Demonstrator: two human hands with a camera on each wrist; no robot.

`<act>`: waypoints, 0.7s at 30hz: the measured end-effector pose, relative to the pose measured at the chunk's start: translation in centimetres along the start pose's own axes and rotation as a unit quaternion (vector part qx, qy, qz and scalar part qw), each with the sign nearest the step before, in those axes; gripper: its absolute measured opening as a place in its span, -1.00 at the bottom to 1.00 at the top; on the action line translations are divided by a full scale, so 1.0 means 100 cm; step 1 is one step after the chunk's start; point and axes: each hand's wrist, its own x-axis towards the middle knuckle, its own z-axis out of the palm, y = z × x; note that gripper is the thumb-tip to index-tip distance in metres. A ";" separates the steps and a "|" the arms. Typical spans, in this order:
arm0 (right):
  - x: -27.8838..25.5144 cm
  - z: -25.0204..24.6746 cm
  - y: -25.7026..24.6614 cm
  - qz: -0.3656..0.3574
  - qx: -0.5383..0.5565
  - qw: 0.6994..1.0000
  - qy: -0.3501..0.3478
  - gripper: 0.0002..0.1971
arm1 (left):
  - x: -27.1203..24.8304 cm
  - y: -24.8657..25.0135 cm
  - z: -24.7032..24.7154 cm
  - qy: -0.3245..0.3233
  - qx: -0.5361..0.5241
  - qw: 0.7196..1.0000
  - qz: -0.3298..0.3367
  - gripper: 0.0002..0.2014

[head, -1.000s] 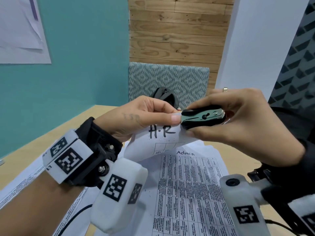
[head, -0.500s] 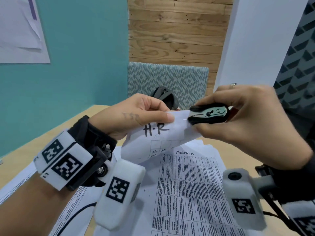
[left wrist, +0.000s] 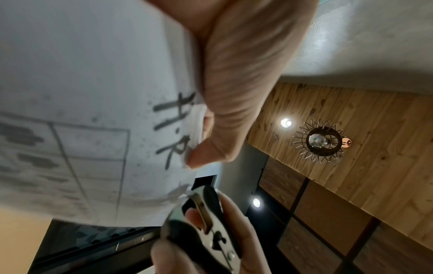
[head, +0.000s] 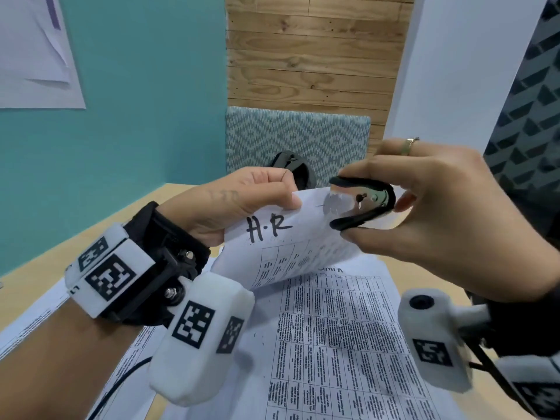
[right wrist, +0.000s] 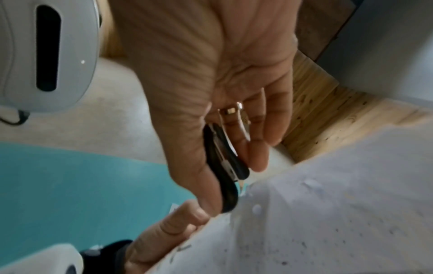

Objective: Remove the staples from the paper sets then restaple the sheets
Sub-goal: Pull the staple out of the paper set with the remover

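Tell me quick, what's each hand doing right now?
Left hand: pinches the top edge of the H.R paper set.
Right hand: grips the staple remover, its jaws open at the paper's corner.

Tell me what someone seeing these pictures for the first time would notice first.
The two hands raised mid-frame above the table: the left hand pinches the top edge of a paper set marked H.R, while the right hand holds a black staple remover with its claws spread at the paper's top corner. Next, the printed sheets spread flat on the table underneath, and the white tracking blocks strapped to both wrists.
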 end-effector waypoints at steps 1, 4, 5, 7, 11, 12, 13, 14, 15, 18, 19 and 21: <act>0.000 0.002 0.001 -0.010 -0.004 1.000 0.009 -0.61 | 0.000 -0.001 0.001 -0.006 -0.005 1.000 0.001 -0.81; -0.001 0.006 0.003 -0.019 -0.010 1.000 0.011 -0.64 | 0.000 -0.002 0.004 -0.015 -0.014 1.000 0.006 -0.85; -0.001 0.007 0.003 -0.022 -0.012 1.000 0.010 -0.65 | 0.000 -0.002 0.004 -0.015 -0.016 1.000 0.008 -0.88; 0.000 0.007 0.005 -0.028 -0.015 0.999 0.010 -0.68 | 0.000 -0.003 0.004 -0.014 -0.018 1.000 0.012 -0.91; 0.000 0.009 0.006 -0.045 -0.013 0.999 0.010 -0.71 | 0.000 -0.004 0.002 -0.020 -0.038 0.999 0.007 -0.83; -0.001 0.010 0.006 -0.049 -0.011 0.999 0.010 -0.71 | 0.000 -0.004 0.001 -0.021 -0.044 0.999 0.005 -0.80; -0.001 0.010 0.006 -0.053 -0.010 0.998 0.011 -0.71 | 0.001 -0.004 0.001 -0.022 -0.048 0.999 0.004 -0.78; -0.001 0.011 0.006 -0.056 -0.010 0.998 0.012 -0.71 | 0.001 -0.005 0.000 -0.023 -0.050 0.999 0.003 -0.76; -0.001 0.011 0.007 -0.058 -0.011 0.998 0.013 -0.72 | 0.002 -0.005 -0.001 -0.022 -0.051 0.998 0.001 -0.76; 0.000 0.013 0.008 -0.069 -0.015 0.997 0.015 -0.73 | 0.002 -0.005 -0.002 -0.021 -0.052 0.998 -0.002 -0.76; -0.001 0.013 0.008 -0.072 -0.017 0.997 0.015 -0.73 | 0.002 -0.005 -0.002 -0.022 -0.051 0.998 -0.002 -0.76; -0.001 0.015 0.008 -0.076 -0.027 0.997 0.017 -0.77 | 0.002 -0.005 -0.002 -0.024 -0.050 0.998 -0.001 -0.76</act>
